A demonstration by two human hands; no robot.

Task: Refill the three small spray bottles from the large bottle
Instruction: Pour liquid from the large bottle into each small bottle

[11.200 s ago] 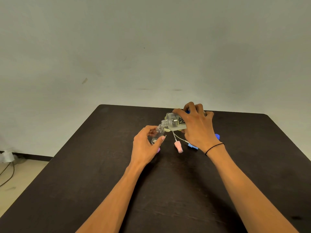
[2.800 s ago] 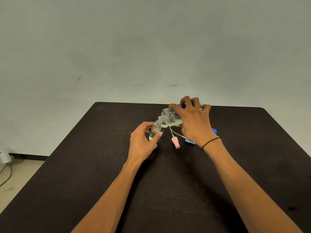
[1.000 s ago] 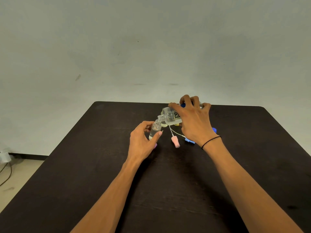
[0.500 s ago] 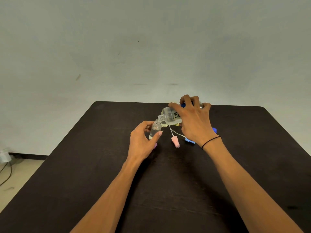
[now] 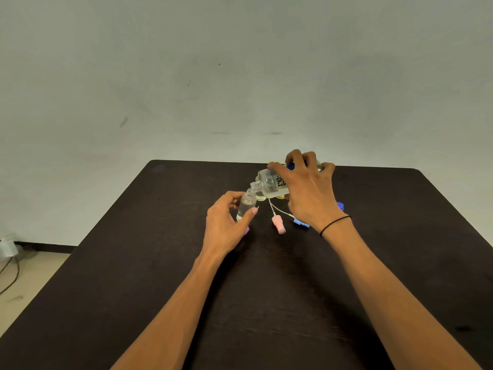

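Note:
My right hand grips the large clear bottle, tipped on its side with its open neck pointing left and down. The neck meets the mouth of a small clear spray bottle, which my left hand holds upright on the table between thumb and fingers. A little liquid shows at the small bottle's bottom. A pink spray cap with a white dip tube lies on the table between my hands. A blue spray cap lies partly under my right wrist. Yellowish small bottles stand behind, mostly hidden.
The dark table ends at a far edge close behind the bottles, with a pale wall beyond. Another blue piece peeks out right of my right hand. Cables and a white plug lie on the floor at the left.
Almost nothing has moved over the last second; both hands keep the same pose, with the large bottle tipped over the small one.

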